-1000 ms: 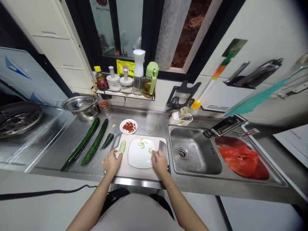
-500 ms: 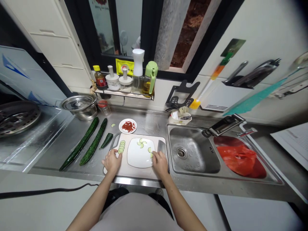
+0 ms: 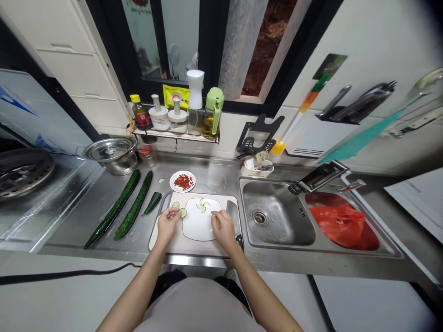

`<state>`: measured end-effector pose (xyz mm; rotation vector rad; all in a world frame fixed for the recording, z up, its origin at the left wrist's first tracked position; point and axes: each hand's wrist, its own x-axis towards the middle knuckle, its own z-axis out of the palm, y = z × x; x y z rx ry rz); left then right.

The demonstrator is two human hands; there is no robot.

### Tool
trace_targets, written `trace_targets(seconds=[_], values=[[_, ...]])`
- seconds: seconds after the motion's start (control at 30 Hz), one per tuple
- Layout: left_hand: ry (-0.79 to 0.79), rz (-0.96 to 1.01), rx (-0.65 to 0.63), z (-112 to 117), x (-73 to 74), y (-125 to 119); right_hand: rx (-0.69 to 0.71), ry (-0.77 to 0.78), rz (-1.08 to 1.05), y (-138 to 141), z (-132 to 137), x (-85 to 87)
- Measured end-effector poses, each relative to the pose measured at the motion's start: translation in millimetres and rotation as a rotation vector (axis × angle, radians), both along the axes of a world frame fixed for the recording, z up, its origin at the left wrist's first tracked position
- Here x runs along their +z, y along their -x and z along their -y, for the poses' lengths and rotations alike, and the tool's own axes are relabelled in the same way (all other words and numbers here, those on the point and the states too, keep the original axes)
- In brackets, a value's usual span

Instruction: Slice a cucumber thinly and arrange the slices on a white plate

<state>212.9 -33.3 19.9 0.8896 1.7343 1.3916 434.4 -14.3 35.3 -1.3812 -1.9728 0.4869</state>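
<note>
A white square plate (image 3: 197,230) lies on a pale cutting board (image 3: 176,248). Near its far edge, several cucumber slices (image 3: 202,205) form a curved pinwheel. Over the plate's left edge, my left hand (image 3: 167,227) pinches a round cucumber slice (image 3: 183,212) at its fingertips. More slices (image 3: 176,204) lie on the board just beyond those fingers, partly hidden. My right hand (image 3: 224,229) is closed over the plate's right side, with a bit of green cucumber slice (image 3: 218,222) showing between its fingers. A knife (image 3: 232,213) rests at the board's right, partly behind this hand.
Two long cucumbers (image 3: 134,210) and a short cucumber piece (image 3: 152,203) lie left of the board. Behind it sits a small dish (image 3: 182,189) of red berries. A lidded pot (image 3: 114,157) stands back left. The steel sink (image 3: 277,244) adjoins the board's right.
My left hand has moved right from the slice row to the plate's edge, now with a slice. My right hand has shifted left over the plate; the slices at the right edge are no longer there.
</note>
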Motion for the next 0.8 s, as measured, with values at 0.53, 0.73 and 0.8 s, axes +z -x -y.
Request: trace_targets(seconds=[0.53, 0.73, 0.8], values=[[-0.105, 0.077, -0.191, -4.3, 44.9, -41.1, 0.112, 0.074, -0.286, 37.2, -19.1, 36.4], [-0.101, 0.024, -0.226, -5.5, 51.0, -47.7, 0.130, 0.100, -0.289, 35.6, -19.4, 35.5], [-0.106, 0.012, -0.174, -5.4, 51.9, -49.1, 0.119, 0.088, -0.293, 34.3, -19.3, 36.1]])
